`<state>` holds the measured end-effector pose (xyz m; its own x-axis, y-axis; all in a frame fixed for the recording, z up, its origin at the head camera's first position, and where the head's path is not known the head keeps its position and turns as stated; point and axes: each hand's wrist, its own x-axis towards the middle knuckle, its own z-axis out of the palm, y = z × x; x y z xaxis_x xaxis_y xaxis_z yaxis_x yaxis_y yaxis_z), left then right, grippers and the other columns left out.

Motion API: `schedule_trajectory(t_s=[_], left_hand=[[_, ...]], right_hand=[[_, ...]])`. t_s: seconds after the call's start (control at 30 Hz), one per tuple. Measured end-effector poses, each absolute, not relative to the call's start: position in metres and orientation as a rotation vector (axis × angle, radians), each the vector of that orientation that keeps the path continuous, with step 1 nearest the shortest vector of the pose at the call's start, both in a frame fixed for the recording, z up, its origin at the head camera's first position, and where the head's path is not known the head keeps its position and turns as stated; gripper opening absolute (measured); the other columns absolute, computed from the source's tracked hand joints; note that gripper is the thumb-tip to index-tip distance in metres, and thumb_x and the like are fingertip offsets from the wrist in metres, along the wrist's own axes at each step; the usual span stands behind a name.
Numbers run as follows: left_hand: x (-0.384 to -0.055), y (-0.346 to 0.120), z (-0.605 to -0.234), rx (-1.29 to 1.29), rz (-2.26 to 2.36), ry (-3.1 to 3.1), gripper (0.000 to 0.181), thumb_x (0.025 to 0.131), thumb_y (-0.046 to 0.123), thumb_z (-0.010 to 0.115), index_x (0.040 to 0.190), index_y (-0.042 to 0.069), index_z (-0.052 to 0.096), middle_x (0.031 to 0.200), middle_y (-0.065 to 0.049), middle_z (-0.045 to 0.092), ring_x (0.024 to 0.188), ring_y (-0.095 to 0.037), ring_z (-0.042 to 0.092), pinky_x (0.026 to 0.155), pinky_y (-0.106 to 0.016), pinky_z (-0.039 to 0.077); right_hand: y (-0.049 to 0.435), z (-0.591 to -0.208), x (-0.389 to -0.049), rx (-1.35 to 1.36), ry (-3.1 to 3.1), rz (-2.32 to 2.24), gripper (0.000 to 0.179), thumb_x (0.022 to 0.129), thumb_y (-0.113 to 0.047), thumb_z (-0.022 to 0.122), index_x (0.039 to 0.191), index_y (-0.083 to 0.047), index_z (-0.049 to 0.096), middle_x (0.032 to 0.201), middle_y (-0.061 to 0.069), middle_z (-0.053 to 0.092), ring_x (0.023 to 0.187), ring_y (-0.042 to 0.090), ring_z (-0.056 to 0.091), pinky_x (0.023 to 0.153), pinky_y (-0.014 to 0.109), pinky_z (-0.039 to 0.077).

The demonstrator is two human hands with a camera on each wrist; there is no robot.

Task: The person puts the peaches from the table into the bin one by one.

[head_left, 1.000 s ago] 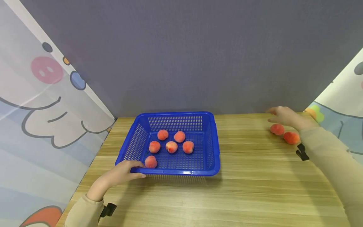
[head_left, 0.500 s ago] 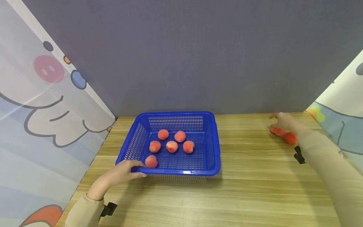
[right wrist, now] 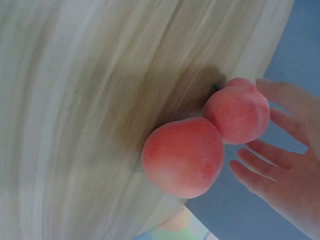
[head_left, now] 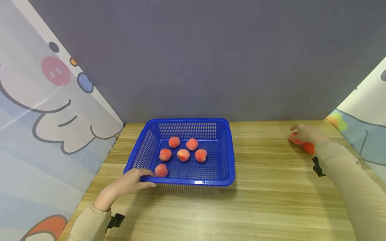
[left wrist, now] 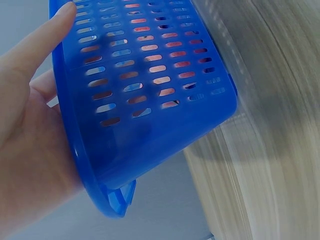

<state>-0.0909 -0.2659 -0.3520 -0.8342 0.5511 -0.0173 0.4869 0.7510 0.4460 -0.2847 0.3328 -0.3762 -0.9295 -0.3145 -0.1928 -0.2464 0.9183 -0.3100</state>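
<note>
A blue plastic basket [head_left: 188,181] stands on the table with several peaches [head_left: 183,155] spread over its floor. My left hand [head_left: 128,183] grips its near left rim, thumb on the outside wall and fingers over the inner side. In the left wrist view the peaches show through the slots of the basket wall [left wrist: 145,145]. At the far right, my right hand [head_left: 307,134] is over the loose peaches. The right wrist view shows a nearer peach [right wrist: 184,159] touching a farther peach [right wrist: 237,115]. My right thumb tip is at the farther one's edge, with the other fingers extended beside it.
The wood-grain table [head_left: 265,201] ends at a grey panel [head_left: 205,60] behind the basket. Sheets with cartoon prints, a left one [head_left: 33,134] and a right one [head_left: 368,134], flank the table. Black straps hang at both wrists.
My right hand has lowered toward the loose peaches and now covers part of them. The left hand keeps its hold on the basket rim. The head view has shifted slightly.
</note>
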Motion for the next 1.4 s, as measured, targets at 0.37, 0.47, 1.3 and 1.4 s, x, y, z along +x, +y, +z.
schedule_trajectory(t_s=[0.37,0.47,1.3,1.4], left_hand=[[-0.092,-0.265,-0.352,0.835,0.658,2.786,0.025,0.083,0.038,0.059,0.089,0.014,0.063,0.081,0.012,0.059,0.071,0.0,0.051,0.064,-0.025,0.045],[-0.092,-0.265,-0.353,0.838,0.654,2.793,0.026,0.082,0.039,0.059,0.09,0.014,0.063,0.081,0.012,0.06,0.072,0.0,0.051,0.065,-0.025,0.045],[-0.09,-0.265,-0.349,0.809,0.657,2.79,0.027,0.083,0.039,0.058,0.09,0.014,0.064,0.082,0.012,0.059,0.071,0.0,0.051,0.064,-0.024,0.045],[-0.09,-0.266,-0.35,0.813,0.66,2.787,0.027,0.083,0.04,0.058,0.09,0.014,0.064,0.081,0.012,0.059,0.07,0.0,0.05,0.064,-0.024,0.045]], right_hand=[[0.337,-0.385,-0.287,-0.455,2.851,-0.387,0.048,0.074,-0.014,0.064,0.105,0.018,0.048,0.098,0.036,0.052,0.091,0.051,0.048,0.08,0.056,0.038],[0.339,-0.388,-0.288,-0.497,2.872,-0.372,0.046,0.071,-0.012,0.065,0.101,0.019,0.05,0.1,0.038,0.051,0.096,0.054,0.044,0.081,0.056,0.037],[0.304,-0.358,-0.293,-0.69,2.932,-0.337,0.034,0.07,-0.004,0.062,0.096,0.017,0.055,0.086,0.029,0.057,0.079,0.04,0.053,0.07,0.046,0.042],[0.295,-0.35,-0.294,-0.7,2.95,-0.281,0.041,0.069,-0.006,0.067,0.1,0.017,0.054,0.094,0.032,0.056,0.086,0.045,0.052,0.073,0.049,0.042]])
